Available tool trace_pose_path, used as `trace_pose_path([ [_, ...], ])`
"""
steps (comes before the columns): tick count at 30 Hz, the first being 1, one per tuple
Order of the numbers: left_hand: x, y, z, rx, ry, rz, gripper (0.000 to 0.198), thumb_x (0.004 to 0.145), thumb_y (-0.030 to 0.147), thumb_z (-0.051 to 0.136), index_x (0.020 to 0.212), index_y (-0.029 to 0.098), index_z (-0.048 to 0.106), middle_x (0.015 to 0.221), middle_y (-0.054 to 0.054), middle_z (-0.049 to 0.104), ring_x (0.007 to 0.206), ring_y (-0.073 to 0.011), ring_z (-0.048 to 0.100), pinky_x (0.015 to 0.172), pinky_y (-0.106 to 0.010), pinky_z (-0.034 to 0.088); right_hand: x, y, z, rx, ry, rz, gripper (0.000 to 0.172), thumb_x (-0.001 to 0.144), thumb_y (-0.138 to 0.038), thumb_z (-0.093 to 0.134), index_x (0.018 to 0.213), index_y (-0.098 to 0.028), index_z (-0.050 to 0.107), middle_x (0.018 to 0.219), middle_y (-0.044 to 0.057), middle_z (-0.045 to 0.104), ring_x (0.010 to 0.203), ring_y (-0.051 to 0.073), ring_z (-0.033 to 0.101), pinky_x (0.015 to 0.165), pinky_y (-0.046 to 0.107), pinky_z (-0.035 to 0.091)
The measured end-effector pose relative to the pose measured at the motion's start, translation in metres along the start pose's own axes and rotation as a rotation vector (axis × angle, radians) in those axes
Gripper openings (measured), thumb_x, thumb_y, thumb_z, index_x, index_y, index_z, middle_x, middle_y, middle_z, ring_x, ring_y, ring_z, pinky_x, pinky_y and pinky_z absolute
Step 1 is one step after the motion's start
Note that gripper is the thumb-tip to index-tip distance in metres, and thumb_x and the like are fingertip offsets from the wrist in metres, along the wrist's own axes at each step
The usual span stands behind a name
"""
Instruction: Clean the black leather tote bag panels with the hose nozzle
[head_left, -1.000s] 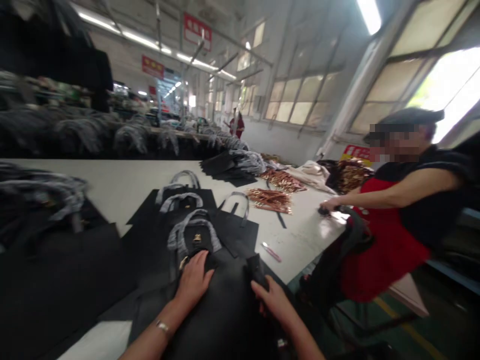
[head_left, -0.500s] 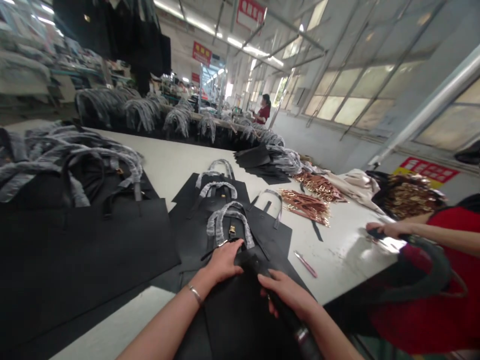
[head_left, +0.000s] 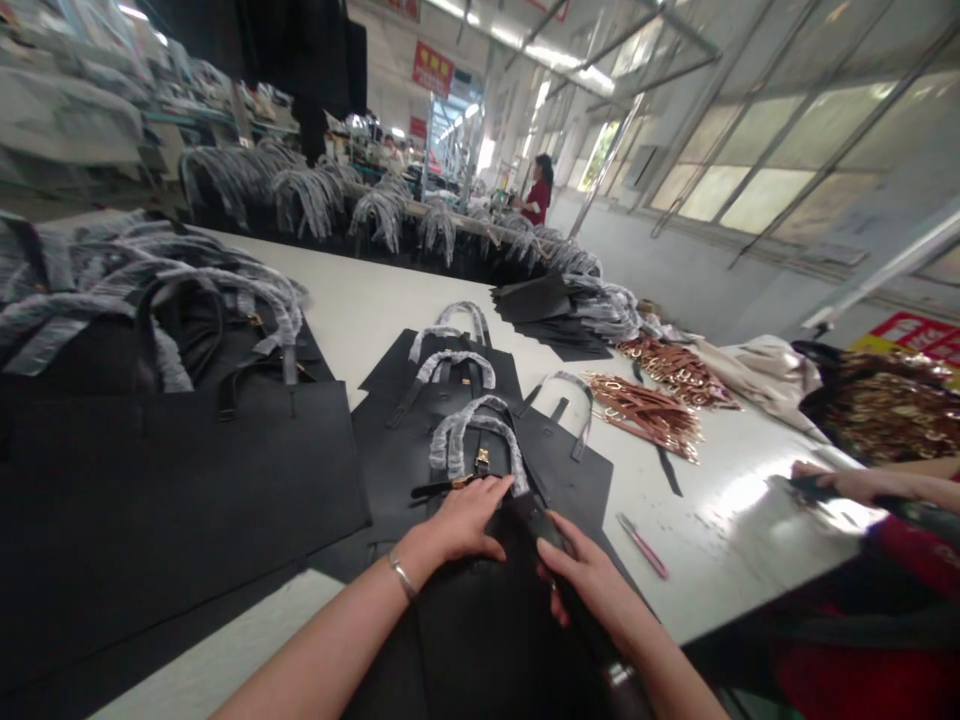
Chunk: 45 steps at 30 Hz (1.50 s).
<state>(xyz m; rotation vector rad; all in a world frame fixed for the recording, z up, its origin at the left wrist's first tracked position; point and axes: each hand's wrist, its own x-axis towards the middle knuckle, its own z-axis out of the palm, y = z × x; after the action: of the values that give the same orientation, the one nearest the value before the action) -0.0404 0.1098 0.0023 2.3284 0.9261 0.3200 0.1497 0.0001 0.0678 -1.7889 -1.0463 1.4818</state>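
A black tote bag (head_left: 487,640) lies flat in front of me, its handles (head_left: 480,430) wrapped in clear plastic and a gold clasp (head_left: 482,460) between them. My left hand (head_left: 469,520) rests flat on the upper part of this bag, just below the strap, with fingers stretched and thumb apart. In my right hand (head_left: 589,570) is a long black tube-shaped tool (head_left: 577,605), its wide head close above the bag beside my left fingers. I cannot tell whether the head touches the leather. More black bags (head_left: 450,375) lie behind, partly overlapped.
A large pile of black bags (head_left: 172,470) covers the left. To the right are a pink-handled cutter (head_left: 643,546), brown straps with gold hardware (head_left: 645,412) and black pieces (head_left: 540,305). At the far right, a co-worker's hand (head_left: 847,482) grips a dark tool on the white table (head_left: 720,560).
The view has shifted, so most things appear farther right. The tool's head and my right hand stay beside my left hand on the bag. The co-worker's arm is now partly out of frame.
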Motion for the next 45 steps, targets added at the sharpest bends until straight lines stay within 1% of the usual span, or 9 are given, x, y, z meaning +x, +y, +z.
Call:
trace_pose_path([
  [4,-0.011,0.004,-0.006,-0.073,0.029,-0.016,0.095,0.065,0.029,0.080,0.144,0.023,0.028,0.145,-0.012,0.042,0.132,-0.0280,0.040,0.108,-0.039,0.034,-0.009,-0.013,-0.006,-0.006,0.103,-0.060,0.061,0.084,-0.046,0.059,0.137,-0.027,0.036,0.070,-0.005,0.058,0.042,0.011,0.059,0.038,0.020,0.046],
  [8,-0.055,0.015,-0.006,-0.115,0.312,-0.167,0.034,0.084,0.015,0.058,0.117,0.019,0.055,0.122,-0.007,0.059,0.115,-0.0201,0.053,0.101,-0.032,0.040,-0.038,-0.011,-0.005,-0.003,-0.038,0.078,0.060,0.083,-0.045,0.060,0.136,-0.024,0.040,0.067,-0.004,0.059,0.039,0.011,0.059,0.034,0.019,0.044],
  [11,-0.101,0.028,0.005,-0.055,0.312,-0.256,0.012,0.086,0.018,0.056,0.095,0.020,0.062,0.101,-0.005,0.064,0.099,-0.0218,0.056,0.090,-0.035,0.045,-0.052,-0.005,0.007,0.017,-0.178,0.129,0.063,0.083,-0.044,0.060,0.137,-0.025,0.038,0.069,-0.004,0.061,0.038,0.010,0.059,0.034,0.018,0.045],
  [16,-0.142,0.043,0.030,0.016,0.207,-0.205,0.021,0.085,0.016,0.058,0.105,0.020,0.062,0.122,-0.007,0.058,0.115,-0.0264,0.048,0.096,-0.042,0.042,-0.046,-0.009,0.029,0.010,-0.326,0.184,0.059,0.083,-0.045,0.060,0.134,-0.022,0.041,0.067,-0.004,0.061,0.037,0.009,0.057,0.033,0.016,0.044],
  [22,-0.144,0.043,0.037,0.053,0.205,-0.137,0.018,0.088,0.014,0.052,0.101,0.020,0.062,0.124,-0.006,0.059,0.115,-0.0264,0.049,0.096,-0.044,0.042,-0.009,-0.029,0.047,-0.053,-0.377,0.170,0.048,0.085,-0.050,0.055,0.123,-0.021,0.046,0.066,-0.004,0.061,0.036,0.009,0.057,0.033,0.017,0.045],
  [26,-0.138,0.036,0.037,0.075,0.234,-0.154,0.031,0.089,0.014,0.046,0.118,0.022,0.055,0.131,-0.007,0.055,0.116,-0.0252,0.049,0.099,-0.043,0.041,-0.006,-0.038,0.042,-0.101,-0.387,0.196,0.048,0.085,-0.048,0.058,0.124,-0.023,0.046,0.065,-0.004,0.061,0.037,0.009,0.058,0.034,0.016,0.046],
  [34,-0.105,0.013,0.020,-0.021,0.266,-0.217,0.048,0.083,0.009,0.043,0.129,0.022,0.045,0.134,-0.007,0.050,0.112,-0.0229,0.055,0.095,-0.036,0.047,-0.003,-0.043,0.044,-0.116,-0.433,0.243,0.046,0.087,-0.051,0.053,0.119,-0.018,0.047,0.065,-0.002,0.062,0.037,0.010,0.058,0.033,0.018,0.048],
  [40,-0.103,0.001,0.005,-0.440,0.254,-0.240,0.078,0.068,0.008,0.060,0.139,0.022,0.030,0.132,-0.009,0.045,0.066,-0.0097,0.061,0.076,-0.030,0.053,0.003,-0.049,0.046,-0.120,-0.322,0.162,0.046,0.089,-0.047,0.052,0.128,-0.023,0.045,0.066,-0.005,0.059,0.039,0.009,0.059,0.035,0.017,0.046],
  [45,-0.125,-0.010,-0.007,-0.356,0.369,-0.343,0.074,0.060,0.009,0.070,0.127,0.021,0.041,0.128,-0.008,0.043,0.087,-0.0179,0.059,0.082,-0.034,0.050,-0.025,-0.045,0.041,-0.140,-0.298,0.196,0.060,0.087,-0.047,0.056,0.140,-0.026,0.037,0.068,-0.005,0.059,0.040,0.009,0.060,0.036,0.017,0.047],
])
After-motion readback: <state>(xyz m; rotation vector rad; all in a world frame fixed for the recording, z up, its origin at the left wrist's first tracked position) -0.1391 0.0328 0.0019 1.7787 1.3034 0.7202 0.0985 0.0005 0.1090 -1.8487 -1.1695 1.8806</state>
